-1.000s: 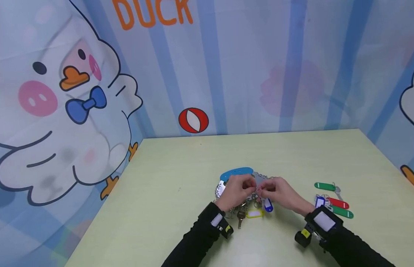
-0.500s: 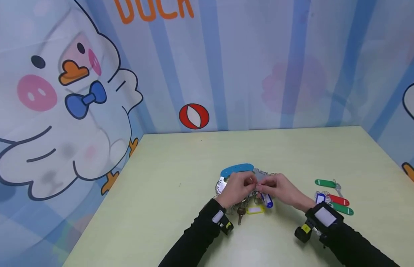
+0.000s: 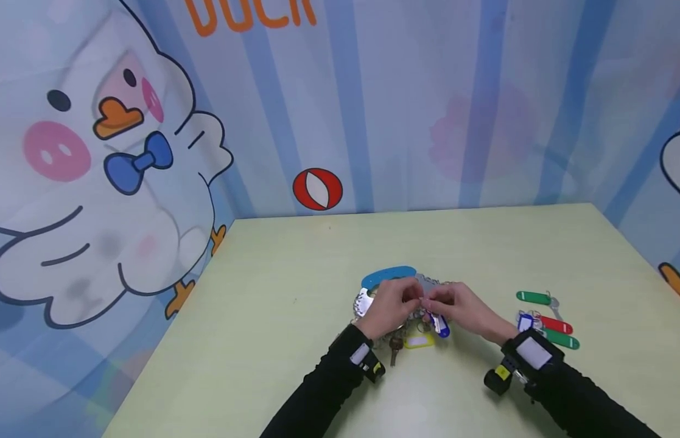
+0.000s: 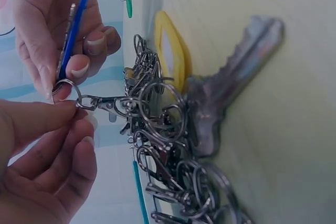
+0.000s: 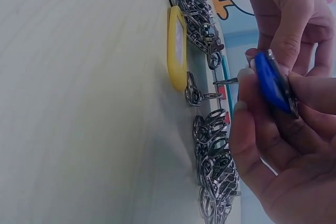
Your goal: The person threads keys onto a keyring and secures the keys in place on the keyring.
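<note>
Both hands meet over a heap of metal key rings and swivel clasps (image 4: 157,114). My left hand (image 3: 391,307) pinches a split ring (image 4: 67,83) between thumb and finger, where it joins a clasp (image 4: 102,101) leading to the heap. My right hand (image 3: 466,309) holds a blue key tag (image 5: 271,81) with a key (image 4: 67,40) lying flat along it, its fingertips right at the same ring. Close below the hands, a yellow key tag (image 3: 419,341) and a brownish key (image 3: 395,350) lie on the table beside the heap.
A light-blue oval piece (image 3: 389,275) lies behind my left hand. To the right are a green tag (image 3: 533,297) with a key, a red tag (image 3: 556,325), another green tag (image 3: 562,339) and a blue-framed tag (image 3: 525,322). A printed curtain (image 3: 405,109) backs the table.
The hands stay together at the ring with only small finger movements. The whole head view has shifted a little, so the table sits slightly higher in it.
</note>
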Demonstrator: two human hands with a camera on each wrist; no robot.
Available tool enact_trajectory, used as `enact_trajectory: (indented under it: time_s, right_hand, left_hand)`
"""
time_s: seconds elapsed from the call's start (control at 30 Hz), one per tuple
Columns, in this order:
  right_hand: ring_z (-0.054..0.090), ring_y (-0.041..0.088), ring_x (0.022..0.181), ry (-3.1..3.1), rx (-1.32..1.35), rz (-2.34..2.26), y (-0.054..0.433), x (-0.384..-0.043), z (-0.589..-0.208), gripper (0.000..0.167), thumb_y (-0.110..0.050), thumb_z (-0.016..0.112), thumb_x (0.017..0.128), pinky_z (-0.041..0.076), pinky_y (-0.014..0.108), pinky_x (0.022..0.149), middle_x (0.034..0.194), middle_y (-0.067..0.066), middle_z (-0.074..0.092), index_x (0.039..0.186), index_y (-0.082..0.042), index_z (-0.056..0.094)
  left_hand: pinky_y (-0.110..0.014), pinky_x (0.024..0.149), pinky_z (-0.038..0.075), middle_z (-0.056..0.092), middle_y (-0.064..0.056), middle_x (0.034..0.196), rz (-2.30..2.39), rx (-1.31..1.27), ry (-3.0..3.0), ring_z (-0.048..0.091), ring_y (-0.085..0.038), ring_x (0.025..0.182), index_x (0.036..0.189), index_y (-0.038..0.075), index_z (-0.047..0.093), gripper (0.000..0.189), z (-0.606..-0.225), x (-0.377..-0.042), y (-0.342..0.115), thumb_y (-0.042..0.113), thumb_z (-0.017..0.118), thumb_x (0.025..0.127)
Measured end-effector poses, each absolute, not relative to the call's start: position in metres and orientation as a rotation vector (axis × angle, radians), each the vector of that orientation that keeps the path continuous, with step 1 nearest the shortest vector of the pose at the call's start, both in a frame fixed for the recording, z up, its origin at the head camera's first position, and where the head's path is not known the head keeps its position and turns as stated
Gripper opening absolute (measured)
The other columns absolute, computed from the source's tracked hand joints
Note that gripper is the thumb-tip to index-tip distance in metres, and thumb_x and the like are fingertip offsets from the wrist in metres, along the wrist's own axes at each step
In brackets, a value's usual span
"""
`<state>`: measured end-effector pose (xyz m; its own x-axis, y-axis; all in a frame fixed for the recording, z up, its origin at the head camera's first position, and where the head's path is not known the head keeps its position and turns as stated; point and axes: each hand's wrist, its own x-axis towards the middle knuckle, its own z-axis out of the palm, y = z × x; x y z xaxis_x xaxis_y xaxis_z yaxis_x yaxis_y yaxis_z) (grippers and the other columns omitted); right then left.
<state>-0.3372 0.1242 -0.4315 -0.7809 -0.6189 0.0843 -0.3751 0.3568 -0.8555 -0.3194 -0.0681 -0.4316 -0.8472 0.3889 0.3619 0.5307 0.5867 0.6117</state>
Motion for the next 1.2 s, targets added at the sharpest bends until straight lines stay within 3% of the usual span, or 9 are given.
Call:
enact_trajectory:
  time_s: [0.23, 0.47, 0.73, 1.2]
  right_hand:
    - [0.05, 0.006, 0.065, 2.353, -0.933, -1.391, 0.1226, -0.3353, -0.4312, 0.02, -0.019, 0.059, 0.096, 0.037, 0.019, 0.056, 0.087, 0.012, 0.071, 0.102, -0.002, 0.068]
    - [0.047, 0.004, 0.062, 2.366, -0.944, -1.392, 0.1226, -0.3352, -0.4324, 0.02, -0.02, 0.057, 0.097, 0.037, 0.019, 0.055, 0.084, 0.011, 0.069, 0.097, -0.003, 0.068]
    - [0.049, 0.006, 0.062, 2.364, -0.931, -1.375, 0.1221, -0.3362, -0.4304, 0.021, -0.021, 0.058, 0.096, 0.037, 0.019, 0.055, 0.086, 0.011, 0.071, 0.1, -0.002, 0.067]
    - [0.048, 0.007, 0.063, 2.366, -0.901, -1.388, 0.1235, -0.3363, -0.4301, 0.021, -0.021, 0.057, 0.097, 0.039, 0.02, 0.056, 0.084, 0.009, 0.066, 0.1, -0.003, 0.068]
  left_hand:
    - [-0.009, 0.054, 0.039, 0.069, -0.006, 0.074, -1.12, -0.734, -2.615, 0.05, 0.002, 0.059, 0.084, 0.008, 0.065, 0.01, -0.4344, -0.3195, -0.0686, -0.002, 0.064, 0.086]
    - [-0.01, 0.065, 0.044, 0.07, -0.003, 0.084, -1.053, -0.783, -2.609, 0.058, -0.002, 0.072, 0.09, 0.008, 0.066, 0.008, -0.4346, -0.3167, -0.0672, 0.0, 0.064, 0.088]
    - [-0.009, 0.06, 0.044, 0.072, -0.008, 0.08, -1.146, -0.733, -2.566, 0.059, -0.001, 0.066, 0.085, 0.006, 0.066, 0.01, -0.435, -0.3181, -0.0686, -0.003, 0.064, 0.086]
    - [-0.01, 0.065, 0.044, 0.07, -0.001, 0.083, -1.013, -0.755, -2.587, 0.058, -0.001, 0.073, 0.088, 0.01, 0.067, 0.006, -0.4383, -0.319, -0.0679, 0.005, 0.065, 0.089]
